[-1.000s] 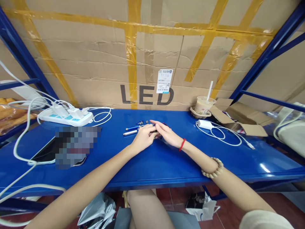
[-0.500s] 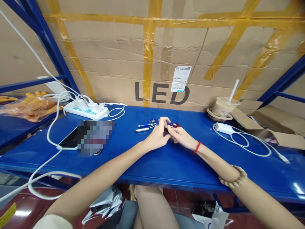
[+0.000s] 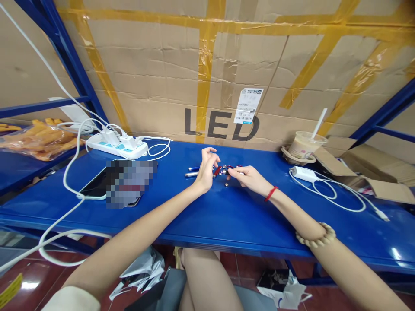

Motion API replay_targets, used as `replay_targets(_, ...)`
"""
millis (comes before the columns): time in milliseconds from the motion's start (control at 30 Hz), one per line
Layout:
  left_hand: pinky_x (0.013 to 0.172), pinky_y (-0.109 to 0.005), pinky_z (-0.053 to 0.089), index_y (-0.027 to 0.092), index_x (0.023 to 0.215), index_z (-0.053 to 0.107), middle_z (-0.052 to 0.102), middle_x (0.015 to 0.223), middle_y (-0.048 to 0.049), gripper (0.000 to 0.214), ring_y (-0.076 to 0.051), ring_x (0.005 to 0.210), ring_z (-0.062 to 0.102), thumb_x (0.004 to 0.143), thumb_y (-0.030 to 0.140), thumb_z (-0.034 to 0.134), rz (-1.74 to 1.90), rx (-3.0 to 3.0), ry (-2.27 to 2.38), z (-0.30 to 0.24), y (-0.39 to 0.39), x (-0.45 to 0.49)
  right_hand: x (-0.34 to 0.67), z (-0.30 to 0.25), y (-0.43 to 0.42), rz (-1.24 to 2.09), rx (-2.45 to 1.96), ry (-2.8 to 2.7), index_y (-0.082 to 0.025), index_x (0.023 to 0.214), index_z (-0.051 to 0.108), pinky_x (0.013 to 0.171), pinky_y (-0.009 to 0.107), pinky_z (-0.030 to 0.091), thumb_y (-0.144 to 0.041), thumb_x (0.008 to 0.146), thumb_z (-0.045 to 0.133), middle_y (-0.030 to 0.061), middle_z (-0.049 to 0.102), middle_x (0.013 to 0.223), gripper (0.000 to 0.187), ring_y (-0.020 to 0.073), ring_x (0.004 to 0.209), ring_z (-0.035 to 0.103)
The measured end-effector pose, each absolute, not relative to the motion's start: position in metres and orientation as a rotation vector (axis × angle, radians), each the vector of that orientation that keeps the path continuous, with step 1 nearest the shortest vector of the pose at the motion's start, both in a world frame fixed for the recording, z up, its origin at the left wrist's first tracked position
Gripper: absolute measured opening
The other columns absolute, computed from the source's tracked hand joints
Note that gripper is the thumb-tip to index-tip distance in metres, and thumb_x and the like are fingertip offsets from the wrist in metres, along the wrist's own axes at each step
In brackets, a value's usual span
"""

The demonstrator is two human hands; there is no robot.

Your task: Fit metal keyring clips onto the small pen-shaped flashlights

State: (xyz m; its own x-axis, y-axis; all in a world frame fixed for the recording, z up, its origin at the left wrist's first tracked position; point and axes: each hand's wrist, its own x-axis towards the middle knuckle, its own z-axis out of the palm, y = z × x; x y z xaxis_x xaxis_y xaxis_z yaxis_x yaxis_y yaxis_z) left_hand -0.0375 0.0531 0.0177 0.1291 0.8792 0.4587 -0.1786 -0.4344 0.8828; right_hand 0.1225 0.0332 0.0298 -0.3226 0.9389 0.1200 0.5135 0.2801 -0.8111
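My left hand (image 3: 206, 172) rests on its edge on the blue table, fingers curved and apart, with nothing seen in them. Just behind it lie a blue metal tube (image 3: 193, 168) and a silver metal tube (image 3: 191, 175), each partly covered by the hand. In the gap between my hands is a red tube (image 3: 217, 171), with small shiny round pieces around it. My right hand (image 3: 248, 177) pinches a small dark tube with a silver end (image 3: 226, 172); most of it is hidden by the fingers. One small round metal piece (image 3: 226, 185) sits nearer to me.
A power strip (image 3: 119, 149) with white cables and a phone (image 3: 97, 181) are on the left. At right stand a drink cup (image 3: 304, 144) in a carton holder, a white adapter with cable (image 3: 304, 173) and an opened cardboard box (image 3: 372, 160). A large carton (image 3: 155, 86) walls the back.
My hands have drawn apart: the left has moved slightly left and opened, the right slightly right with the dark tube. Small round metal pieces now show on the table between them.
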Motion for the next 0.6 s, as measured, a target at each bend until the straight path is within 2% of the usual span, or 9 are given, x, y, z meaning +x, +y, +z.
replay_targets(233,0.058,-0.023,0.031,0.019,0.089,0.039,0.047,0.073,-0.0006,0.014,-0.011,0.065,0.042,0.084,0.029,0.031,1.508,1.368,0.738,0.0163,0.0581,-0.0388,0.1193,0.0311,0.031,0.86,-1.312,-1.976,-0.012,0.068,0.064,0.042,0.021,0.025,-0.056,0.076,0.045,-0.0059,0.033,0.039,0.048,0.0061,0.038,0.031)
replay_targets(600,0.061,-0.023,0.032,0.019,0.086,0.042,0.046,0.073,-0.0003,0.015,-0.012,0.067,0.042,0.085,0.028,0.03,1.423,1.359,0.8,0.0119,0.0541,-0.0347,0.1183,0.0316,0.0302,0.837,-1.352,-1.995,-0.012,0.069,0.063,0.043,0.022,0.026,-0.057,0.076,0.044,-0.0058,0.033,0.039,0.049,0.0062,0.038,0.03)
